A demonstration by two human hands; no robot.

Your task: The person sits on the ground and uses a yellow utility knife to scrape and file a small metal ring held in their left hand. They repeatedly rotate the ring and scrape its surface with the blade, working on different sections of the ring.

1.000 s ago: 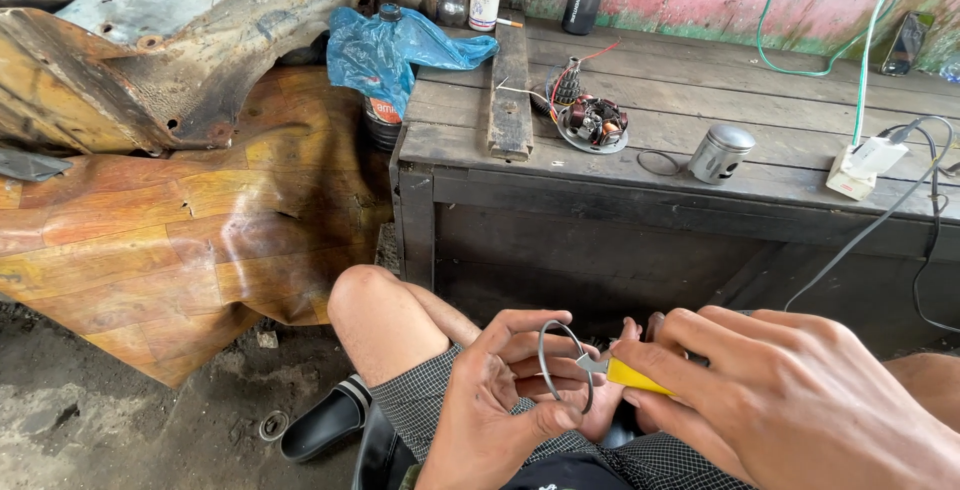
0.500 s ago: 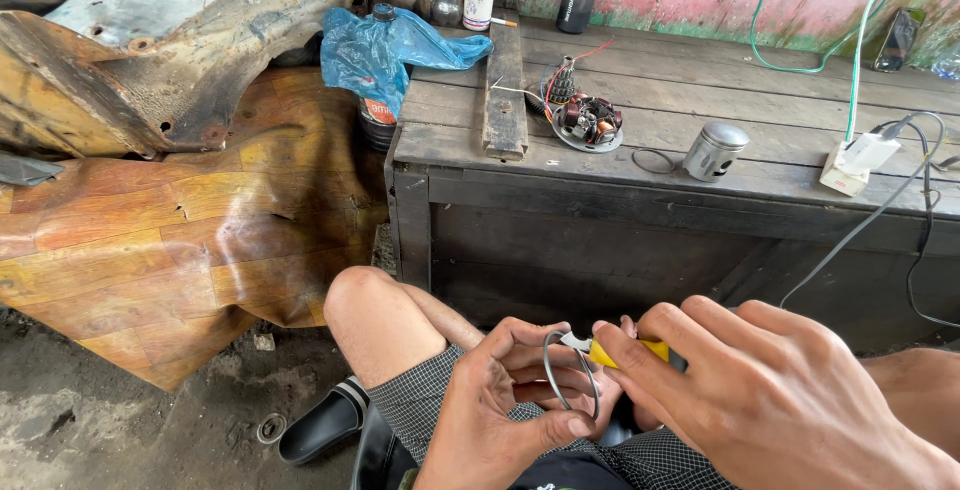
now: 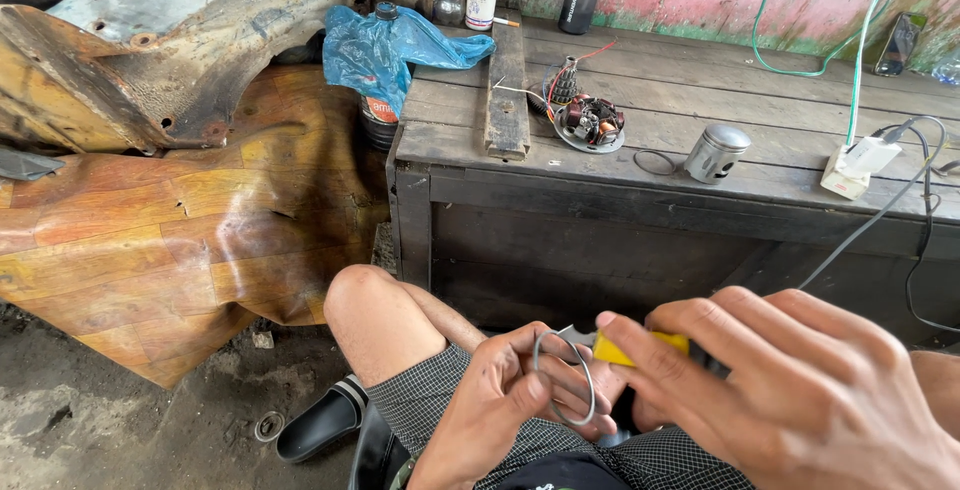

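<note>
While left hand (image 3: 505, 400) pinches ring (image 3: 563, 378), right hand (image 3: 790, 390) grips yellow tool (image 3: 630, 348) below bench edge (image 3: 640, 190).

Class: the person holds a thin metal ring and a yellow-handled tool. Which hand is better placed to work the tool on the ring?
The right hand: it already grips the yellow-handled tool, while the left hand holds the ring.

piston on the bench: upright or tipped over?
Tipped. The metal piston lies on its side on the wooden bench, its domed crown facing up and right, beside a thin loose ring.
</note>
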